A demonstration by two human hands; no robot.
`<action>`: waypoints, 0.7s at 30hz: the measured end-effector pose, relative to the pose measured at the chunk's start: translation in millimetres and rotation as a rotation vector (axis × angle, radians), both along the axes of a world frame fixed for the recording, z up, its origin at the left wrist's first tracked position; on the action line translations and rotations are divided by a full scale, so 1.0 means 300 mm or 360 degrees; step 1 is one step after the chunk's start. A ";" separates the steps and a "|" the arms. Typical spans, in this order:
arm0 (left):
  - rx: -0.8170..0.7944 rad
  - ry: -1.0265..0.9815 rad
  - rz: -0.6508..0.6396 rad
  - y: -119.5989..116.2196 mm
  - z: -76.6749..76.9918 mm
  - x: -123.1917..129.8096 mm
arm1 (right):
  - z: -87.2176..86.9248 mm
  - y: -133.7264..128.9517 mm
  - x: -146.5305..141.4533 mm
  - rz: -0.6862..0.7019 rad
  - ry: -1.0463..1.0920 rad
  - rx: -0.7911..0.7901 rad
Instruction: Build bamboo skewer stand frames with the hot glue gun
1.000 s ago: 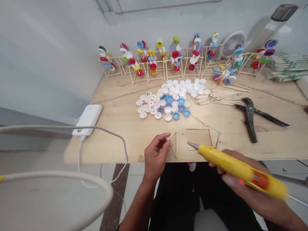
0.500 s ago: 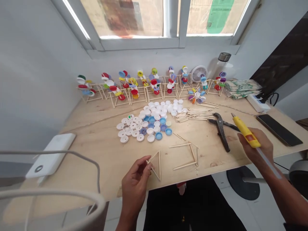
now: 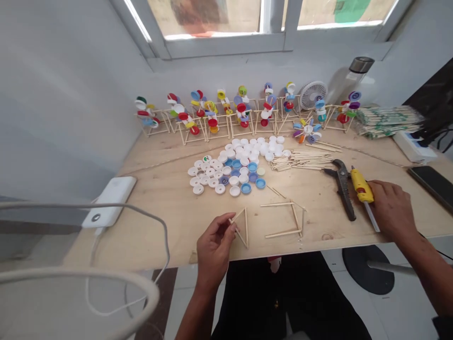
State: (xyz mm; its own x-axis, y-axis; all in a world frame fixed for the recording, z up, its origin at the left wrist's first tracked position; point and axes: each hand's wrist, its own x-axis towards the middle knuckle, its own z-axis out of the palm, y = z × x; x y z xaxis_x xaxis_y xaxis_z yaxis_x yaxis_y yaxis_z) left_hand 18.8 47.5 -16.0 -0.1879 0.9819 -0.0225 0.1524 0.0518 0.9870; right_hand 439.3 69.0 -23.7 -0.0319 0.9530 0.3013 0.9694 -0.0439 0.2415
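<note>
Between thumb and fingers, my left hand (image 3: 216, 243) pinches one corner of a triangle of thin sticks (image 3: 247, 227) near the table's front edge. To its right lies an open frame of sticks (image 3: 296, 216), beside a few loose sticks (image 3: 276, 191). My right hand (image 3: 391, 208) is closed around a yellow glue gun (image 3: 362, 185), low over the table at the right; a clear glue stick projects from its back. Black pliers (image 3: 343, 189) lie just left of the glue gun. Many white and blue bottle caps (image 3: 234, 180) cover the table's middle.
Stick stands with colourful cap wheels (image 3: 213, 122) line the wall. A stick pile (image 3: 304, 159), small fan (image 3: 313, 96), bottle (image 3: 358, 73), packed sticks (image 3: 387, 120), power strip (image 3: 415, 146) and phone (image 3: 432, 182) sit rightward. At left are a white power bank (image 3: 109, 202) and cable (image 3: 155, 215).
My right hand has lowered the glue gun toward the table beside the pliers. My left hand keeps its pinch on the stick triangle. The whole view has shifted.
</note>
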 end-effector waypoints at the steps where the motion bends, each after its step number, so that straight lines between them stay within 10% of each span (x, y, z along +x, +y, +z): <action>1: 0.0001 -0.0006 -0.0005 0.000 -0.002 0.001 | 0.005 -0.007 0.006 -0.0018 -0.0018 -0.0036; 9: 0.0016 0.0008 -0.0051 0.006 -0.014 0.010 | 0.093 -0.132 -0.177 0.0223 0.0572 0.0228; 14: 0.0047 0.0053 -0.0081 0.004 -0.013 0.012 | 0.074 -0.150 -0.424 0.0373 0.1361 -0.0497; 21: 0.0049 0.0046 -0.0085 0.002 -0.018 0.022 | 0.034 -0.113 -0.527 0.0310 0.1392 -0.0607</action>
State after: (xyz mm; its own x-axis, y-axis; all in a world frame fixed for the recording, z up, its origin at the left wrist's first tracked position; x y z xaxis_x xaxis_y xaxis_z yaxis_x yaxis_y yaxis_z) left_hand 25.5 48.1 -21.4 -0.1351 0.9907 0.0128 0.1827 0.0122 0.9831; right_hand 281.2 35.1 -13.6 -0.1112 0.9932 -0.0344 0.7953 0.0681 -0.6024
